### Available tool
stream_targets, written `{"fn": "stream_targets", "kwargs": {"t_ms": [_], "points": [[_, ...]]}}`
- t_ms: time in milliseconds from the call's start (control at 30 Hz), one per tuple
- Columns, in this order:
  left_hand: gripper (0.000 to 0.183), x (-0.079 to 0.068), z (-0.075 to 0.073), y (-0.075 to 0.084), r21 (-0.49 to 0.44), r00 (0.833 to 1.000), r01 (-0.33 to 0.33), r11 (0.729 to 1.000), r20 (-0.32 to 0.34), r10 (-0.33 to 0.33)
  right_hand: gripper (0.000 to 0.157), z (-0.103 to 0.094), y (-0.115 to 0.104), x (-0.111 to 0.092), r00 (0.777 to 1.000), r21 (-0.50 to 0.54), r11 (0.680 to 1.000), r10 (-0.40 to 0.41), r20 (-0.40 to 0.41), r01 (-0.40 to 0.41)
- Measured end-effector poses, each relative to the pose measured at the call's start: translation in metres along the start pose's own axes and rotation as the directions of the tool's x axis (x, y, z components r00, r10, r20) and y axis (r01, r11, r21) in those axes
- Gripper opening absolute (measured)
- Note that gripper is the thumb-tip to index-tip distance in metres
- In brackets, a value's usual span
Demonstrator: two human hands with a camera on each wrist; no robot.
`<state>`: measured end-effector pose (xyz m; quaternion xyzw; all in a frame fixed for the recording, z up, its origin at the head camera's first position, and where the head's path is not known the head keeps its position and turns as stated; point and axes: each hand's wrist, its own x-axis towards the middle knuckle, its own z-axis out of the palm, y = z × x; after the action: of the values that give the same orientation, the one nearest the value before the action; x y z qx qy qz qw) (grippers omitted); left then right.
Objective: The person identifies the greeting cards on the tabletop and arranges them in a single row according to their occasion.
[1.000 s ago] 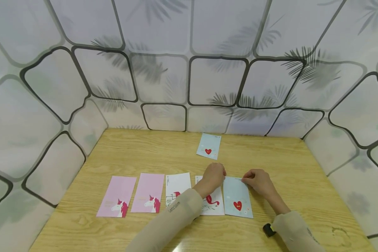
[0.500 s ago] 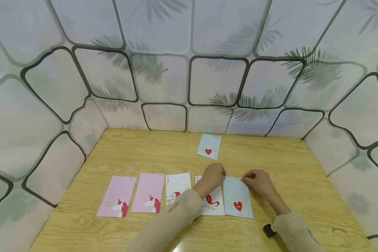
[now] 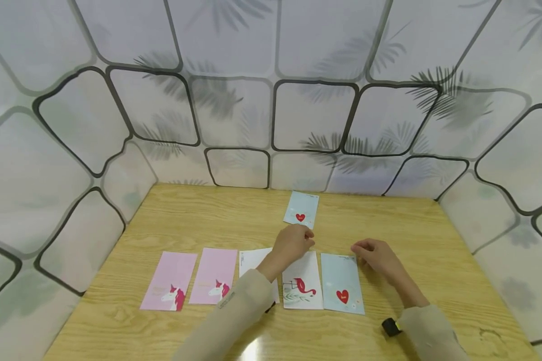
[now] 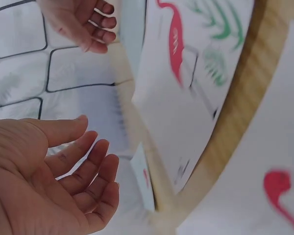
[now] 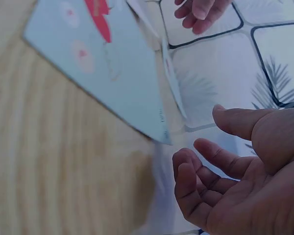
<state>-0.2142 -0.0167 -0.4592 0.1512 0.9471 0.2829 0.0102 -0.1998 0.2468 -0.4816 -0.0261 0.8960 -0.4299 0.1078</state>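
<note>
My left hand (image 3: pixel 293 244) hovers over the top of a white flamingo card (image 3: pixel 301 291), its fingers loosely bent around nothing in the left wrist view. My right hand (image 3: pixel 379 258) is just off the upper right corner of a pale blue card with a red heart (image 3: pixel 341 276). In the right wrist view, thumb and fingers stand apart with nothing between them. Another blue heart card (image 3: pixel 301 206) lies at the back, just beyond the left fingertips. My left forearm covers much of a second white card (image 3: pixel 253 258), whose flamingo shows partly in the left wrist view.
Two pink unicorn cards (image 3: pixel 169 276) lie at the left end of the row on the wooden table (image 3: pixel 217 215). A patterned wall covering (image 3: pixel 235 168) encloses the back and sides. A small black object (image 3: pixel 391 327) sits by the right sleeve.
Both hands have come off the blue card in the row. The left hand has moved left and slightly back; the right has drawn a little to the right. The cards stay put.
</note>
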Motion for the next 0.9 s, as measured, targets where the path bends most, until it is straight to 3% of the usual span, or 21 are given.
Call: {"fn": "stream_targets", "kwargs": {"t_ms": [200,433,667,900], "points": [[0.03,-0.001,-0.028,-0.009,-0.102,0.999,0.023,0.995,-0.028,-0.026,0.063,-0.012,-0.015,0.001,0.999,0.021,0.999,-0.037,0.007,0.036],[0.043,0.012,-0.049,-0.029,-0.149,0.996,0.038,0.988,-0.075,-0.049,0.077,-0.019,-0.03,0.018,0.998,0.049,0.997,-0.054,0.034,0.052],[0.051,0.03,-0.058,-0.051,-0.174,0.99,0.093,0.98,-0.089,-0.11,0.075,-0.017,-0.039,0.044,0.998,0.061,0.996,-0.059,0.036,0.057],[0.053,0.05,-0.055,-0.068,-0.197,0.981,0.134,0.971,-0.113,-0.158,0.073,-0.006,-0.047,0.075,0.998,0.072,0.996,-0.059,-0.004,0.06]]}}
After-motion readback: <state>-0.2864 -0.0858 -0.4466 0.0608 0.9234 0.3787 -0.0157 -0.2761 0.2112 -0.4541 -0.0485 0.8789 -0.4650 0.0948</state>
